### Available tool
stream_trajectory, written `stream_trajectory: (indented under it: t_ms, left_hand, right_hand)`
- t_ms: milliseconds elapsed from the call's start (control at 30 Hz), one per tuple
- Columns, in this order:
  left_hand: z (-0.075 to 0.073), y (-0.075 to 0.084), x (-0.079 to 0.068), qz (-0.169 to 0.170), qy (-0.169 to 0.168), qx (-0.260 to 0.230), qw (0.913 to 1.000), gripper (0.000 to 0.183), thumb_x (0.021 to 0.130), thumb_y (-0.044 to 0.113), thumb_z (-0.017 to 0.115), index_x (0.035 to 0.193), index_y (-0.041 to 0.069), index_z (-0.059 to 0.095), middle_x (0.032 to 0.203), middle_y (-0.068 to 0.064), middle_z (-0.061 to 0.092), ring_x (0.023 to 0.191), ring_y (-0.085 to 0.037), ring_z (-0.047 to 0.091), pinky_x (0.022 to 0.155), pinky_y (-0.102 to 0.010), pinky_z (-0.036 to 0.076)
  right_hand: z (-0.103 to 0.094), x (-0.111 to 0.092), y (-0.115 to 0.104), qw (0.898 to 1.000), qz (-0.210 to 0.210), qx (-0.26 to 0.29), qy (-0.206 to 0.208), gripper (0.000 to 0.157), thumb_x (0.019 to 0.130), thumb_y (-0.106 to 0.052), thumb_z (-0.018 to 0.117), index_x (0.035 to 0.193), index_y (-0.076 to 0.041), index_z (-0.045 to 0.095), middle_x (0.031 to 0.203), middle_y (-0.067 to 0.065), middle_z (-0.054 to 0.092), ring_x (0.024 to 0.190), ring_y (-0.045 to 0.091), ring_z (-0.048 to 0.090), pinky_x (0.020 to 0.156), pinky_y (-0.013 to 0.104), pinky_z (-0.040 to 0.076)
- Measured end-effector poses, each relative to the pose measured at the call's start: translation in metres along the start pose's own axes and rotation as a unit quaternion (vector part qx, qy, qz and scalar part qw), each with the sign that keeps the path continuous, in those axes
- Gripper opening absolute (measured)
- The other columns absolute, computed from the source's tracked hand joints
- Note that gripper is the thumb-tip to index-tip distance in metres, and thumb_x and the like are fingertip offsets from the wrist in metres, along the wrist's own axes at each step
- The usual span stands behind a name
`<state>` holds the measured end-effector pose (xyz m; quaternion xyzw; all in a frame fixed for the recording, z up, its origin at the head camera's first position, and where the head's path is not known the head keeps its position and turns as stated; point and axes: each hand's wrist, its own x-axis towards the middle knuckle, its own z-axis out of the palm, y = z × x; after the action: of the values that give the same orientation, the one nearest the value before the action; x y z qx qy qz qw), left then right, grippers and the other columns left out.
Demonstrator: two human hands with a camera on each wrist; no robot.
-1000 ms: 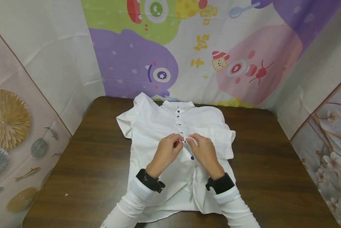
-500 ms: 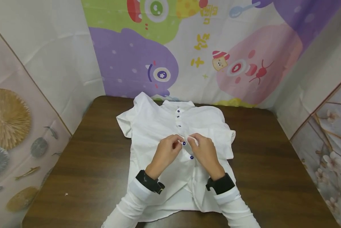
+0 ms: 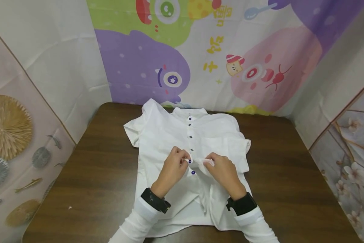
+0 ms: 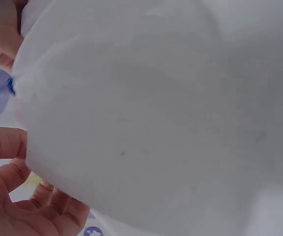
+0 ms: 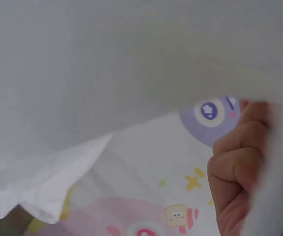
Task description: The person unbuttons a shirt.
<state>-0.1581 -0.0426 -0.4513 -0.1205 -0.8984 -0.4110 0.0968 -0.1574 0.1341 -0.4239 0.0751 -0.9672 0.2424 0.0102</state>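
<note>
A white short-sleeved shirt [image 3: 160, 141] with dark blue buttons lies front up, collar away from me. My left hand [image 3: 172, 170] pinches the button-side edge of its front, right beside a blue button [image 3: 189, 161]. Across from it, my right hand [image 3: 225, 172] grips the other front edge [image 3: 204, 162], lifted and folded over at the fingers. A lower button [image 3: 193, 172] shows in the gap between the two edges. White cloth fills most of the left wrist view, where fingers [image 4: 13, 172] meet its border. In the right wrist view, raised cloth [image 5: 107, 73] covers some fingertips.
The shirt lies on a dark brown wooden table [image 3: 103, 162] with rounded corners. Behind it hangs a cartoon-printed cloth [image 3: 200, 67]. Patterned panels flank the table on both sides. A tiny white scrap [image 3: 70, 208] is at the table's left.
From nearly together, the hands have moved apart and toward the hem. The right hand has drawn its edge rightward. More of the button row shows above the hands.
</note>
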Motion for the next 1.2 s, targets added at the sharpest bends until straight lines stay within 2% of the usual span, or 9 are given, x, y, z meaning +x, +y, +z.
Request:
stream_trajectory:
  t_ms: [267, 500, 600, 667, 800, 900, 1033, 1100, 1200]
  left_hand:
    - [0.003, -0.018, -0.019, -0.021, -0.024, 0.024, 0.9992, 0.015, 0.076, -0.003, 0.056, 0.076, 0.011, 0.060, 0.079, -0.003, 0.048, 0.064, -0.012, 0.045, 0.058, -0.024, 0.038]
    - [0.008, -0.033, -0.029, -0.037, -0.053, 0.042, 0.9970, 0.014, 0.076, -0.002, 0.057, 0.077, 0.011, 0.061, 0.076, -0.002, 0.048, 0.062, -0.013, 0.044, 0.056, -0.025, 0.036]
    - [0.011, -0.036, -0.031, -0.052, -0.072, 0.046, 0.9950, 0.013, 0.077, -0.001, 0.057, 0.079, 0.011, 0.061, 0.076, -0.002, 0.049, 0.062, -0.013, 0.044, 0.057, -0.025, 0.036]
    - [0.012, -0.037, -0.032, -0.060, -0.079, 0.045, 0.9940, 0.013, 0.078, -0.001, 0.057, 0.081, 0.011, 0.062, 0.076, -0.002, 0.049, 0.062, -0.013, 0.045, 0.057, -0.025, 0.037]
    - [0.014, -0.038, -0.032, -0.062, -0.080, 0.037, 0.9942, 0.013, 0.078, -0.001, 0.057, 0.082, 0.010, 0.063, 0.077, -0.003, 0.050, 0.062, -0.013, 0.045, 0.058, -0.025, 0.037]
    - [0.015, -0.038, -0.032, -0.058, -0.075, 0.034, 0.9949, 0.014, 0.076, -0.002, 0.057, 0.082, 0.009, 0.063, 0.076, -0.003, 0.050, 0.063, -0.013, 0.046, 0.058, -0.025, 0.037]
    - [0.016, -0.037, -0.031, -0.053, -0.071, 0.030, 0.9957, 0.015, 0.075, -0.002, 0.057, 0.082, 0.009, 0.064, 0.076, -0.003, 0.051, 0.063, -0.014, 0.047, 0.058, -0.025, 0.038]
    - [0.016, -0.037, -0.031, -0.050, -0.068, 0.028, 0.9961, 0.015, 0.075, -0.002, 0.058, 0.082, 0.009, 0.064, 0.076, -0.004, 0.051, 0.064, -0.014, 0.048, 0.058, -0.025, 0.038]
    - [0.015, -0.036, -0.030, -0.044, -0.063, 0.027, 0.9967, 0.014, 0.075, -0.002, 0.058, 0.082, 0.008, 0.064, 0.076, -0.004, 0.052, 0.064, -0.014, 0.048, 0.058, -0.025, 0.038]
  right_hand:
    - [0.009, -0.008, 0.027, 0.998, 0.042, -0.039, -0.032, 0.018, 0.087, -0.019, 0.061, 0.099, -0.007, 0.066, 0.088, 0.013, 0.069, 0.062, 0.025, 0.061, 0.052, 0.035, 0.045]
    - [0.016, -0.001, 0.039, 0.994, 0.069, -0.048, -0.067, 0.018, 0.089, -0.012, 0.052, 0.100, -0.001, 0.061, 0.089, 0.015, 0.067, 0.069, 0.029, 0.061, 0.058, 0.040, 0.047]
    - [0.021, 0.005, 0.033, 0.995, 0.051, -0.042, -0.069, 0.019, 0.087, -0.006, 0.049, 0.102, 0.000, 0.059, 0.091, 0.014, 0.064, 0.075, 0.029, 0.059, 0.066, 0.041, 0.046]
    - [0.025, 0.010, 0.026, 0.997, 0.034, -0.038, -0.056, 0.023, 0.085, -0.003, 0.048, 0.105, 0.000, 0.060, 0.096, 0.014, 0.062, 0.085, 0.031, 0.057, 0.074, 0.043, 0.044]
    - [0.035, 0.021, 0.007, 0.999, 0.006, -0.045, -0.030, 0.024, 0.088, -0.009, 0.051, 0.108, -0.002, 0.062, 0.105, 0.015, 0.060, 0.098, 0.033, 0.053, 0.081, 0.046, 0.040]
    - [0.045, 0.030, -0.004, 0.997, -0.008, -0.068, -0.030, 0.026, 0.089, -0.020, 0.058, 0.107, -0.002, 0.063, 0.103, 0.015, 0.061, 0.098, 0.033, 0.053, 0.081, 0.046, 0.040]
    - [0.060, 0.039, -0.011, 0.993, -0.011, -0.106, -0.054, 0.037, 0.085, -0.033, 0.064, 0.103, -0.001, 0.063, 0.096, 0.014, 0.061, 0.092, 0.032, 0.055, 0.079, 0.043, 0.042]
    - [0.068, 0.043, -0.012, 0.991, -0.015, -0.122, -0.059, 0.036, 0.084, -0.034, 0.065, 0.099, -0.001, 0.063, 0.092, 0.013, 0.061, 0.088, 0.031, 0.056, 0.076, 0.042, 0.042]
    - [0.077, 0.047, -0.013, 0.988, -0.025, -0.145, -0.044, 0.028, 0.083, -0.028, 0.065, 0.089, -0.001, 0.063, 0.085, 0.012, 0.062, 0.082, 0.031, 0.058, 0.072, 0.042, 0.043]
